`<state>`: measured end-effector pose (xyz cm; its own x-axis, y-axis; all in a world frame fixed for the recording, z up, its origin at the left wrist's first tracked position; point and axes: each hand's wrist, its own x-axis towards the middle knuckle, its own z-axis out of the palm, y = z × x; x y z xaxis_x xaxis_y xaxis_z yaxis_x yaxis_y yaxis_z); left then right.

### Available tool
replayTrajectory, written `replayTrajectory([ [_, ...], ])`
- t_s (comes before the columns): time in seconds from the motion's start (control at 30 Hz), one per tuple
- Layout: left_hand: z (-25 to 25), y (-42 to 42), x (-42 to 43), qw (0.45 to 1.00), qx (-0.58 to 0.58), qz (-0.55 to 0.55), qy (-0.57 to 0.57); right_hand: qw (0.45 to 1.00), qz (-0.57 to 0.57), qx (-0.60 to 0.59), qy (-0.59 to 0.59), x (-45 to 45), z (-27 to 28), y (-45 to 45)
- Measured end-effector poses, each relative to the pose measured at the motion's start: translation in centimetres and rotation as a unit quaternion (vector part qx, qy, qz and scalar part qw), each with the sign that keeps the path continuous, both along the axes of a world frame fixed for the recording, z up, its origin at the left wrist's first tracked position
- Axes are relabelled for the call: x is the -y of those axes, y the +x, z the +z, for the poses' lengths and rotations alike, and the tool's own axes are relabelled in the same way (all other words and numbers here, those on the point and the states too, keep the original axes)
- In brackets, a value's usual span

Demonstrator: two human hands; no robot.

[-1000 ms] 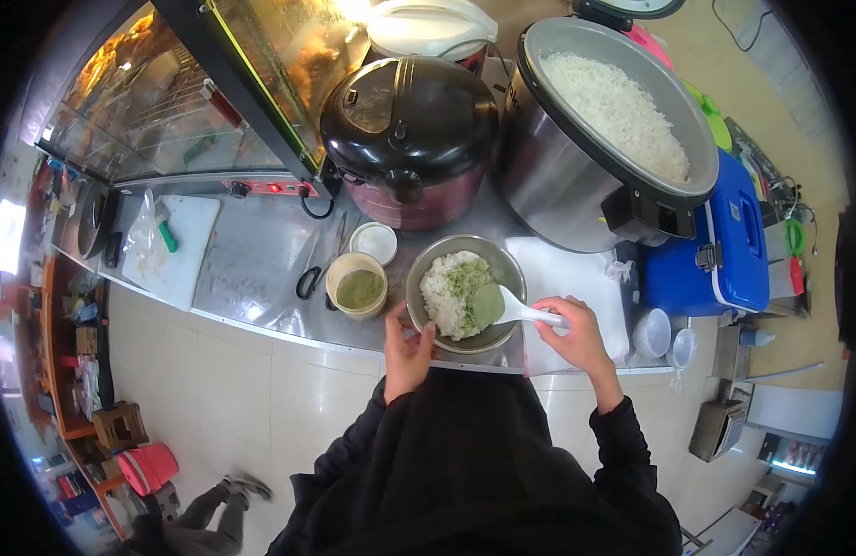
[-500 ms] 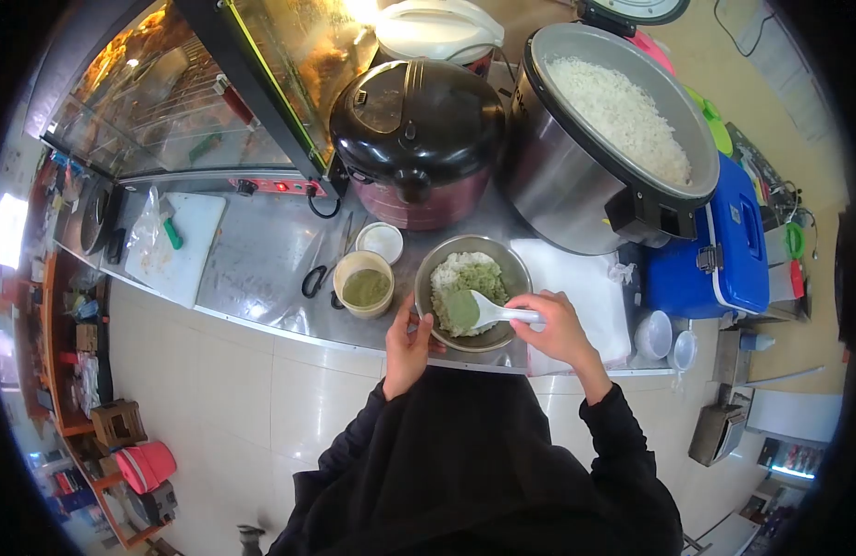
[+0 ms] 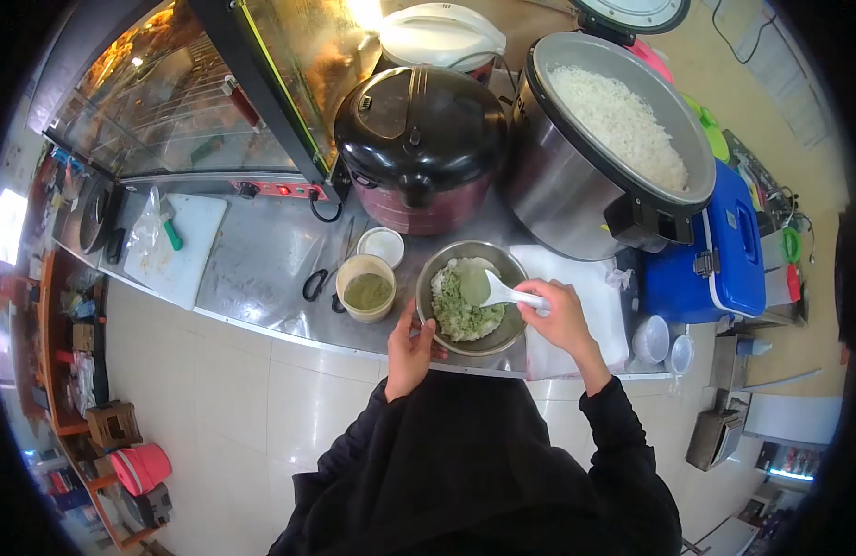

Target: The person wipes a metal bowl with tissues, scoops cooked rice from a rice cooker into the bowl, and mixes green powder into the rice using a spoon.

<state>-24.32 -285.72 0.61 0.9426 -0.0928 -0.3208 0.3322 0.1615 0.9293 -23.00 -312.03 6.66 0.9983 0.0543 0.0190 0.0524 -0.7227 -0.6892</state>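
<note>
A steel bowl (image 3: 514, 269) near the counter's front edge holds white rice mixed with green powder (image 3: 460, 320). My left hand (image 3: 410, 354) grips the bowl's rim at its lower left. In my right hand (image 3: 556, 315) is the handle of a white paddle (image 3: 511, 295), whose green-coated blade lies on the rice at the upper part of the bowl. Left of the bowl stands an open tub (image 3: 366, 290) of green powder, with a round white lid (image 3: 381, 246) behind it. Black-handled scissors (image 3: 315, 284) lie beside the tub.
Behind the bowl stand a closed dark rice cooker (image 3: 419, 139) and a large open cooker (image 3: 576, 176) full of rice. A blue cooler (image 3: 724, 250), white cloth (image 3: 576, 324) and small bowls (image 3: 650, 339) are at right. A glass warmer (image 3: 182, 102) and white cutting board (image 3: 178, 250) are at left.
The paddle has moved from the bowl's right side to its left, then up to the upper part. More green now shows over the rice. The walking person at lower left has gone out of view.
</note>
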Motion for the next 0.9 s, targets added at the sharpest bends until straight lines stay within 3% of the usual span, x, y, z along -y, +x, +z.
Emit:
replayTrajectory([
  [0.13, 0.1, 0.1, 0.0, 1.0, -0.006, -0.003, 0.0, 0.999, -0.02, -0.013, 0.029, 0.0, 0.3, 0.1],
  [0.37, 0.1, 0.3, -0.1, 1.0, -0.01, -0.01, -0.01, 0.997, 0.069, -0.015, -0.004, -1.2, 1.4, -0.7],
  [0.53, -0.1, -0.2, 0.3, 0.999, -0.005, 0.017, -0.047, 0.997, 0.065, -0.019, -0.039, 0.4, 3.4, -1.9],
  [0.77, 0.1, -0.7, 0.9, 0.997, 0.003, 0.026, -0.071, 0.982, 0.046, 0.07, -0.172, 2.1, 4.4, -2.9],
  [0.9, 0.0, -1.4, 1.3, 0.997, -0.025, 0.02, -0.072, 0.972, 0.09, 0.09, -0.198, 1.4, 5.0, -3.0],
])
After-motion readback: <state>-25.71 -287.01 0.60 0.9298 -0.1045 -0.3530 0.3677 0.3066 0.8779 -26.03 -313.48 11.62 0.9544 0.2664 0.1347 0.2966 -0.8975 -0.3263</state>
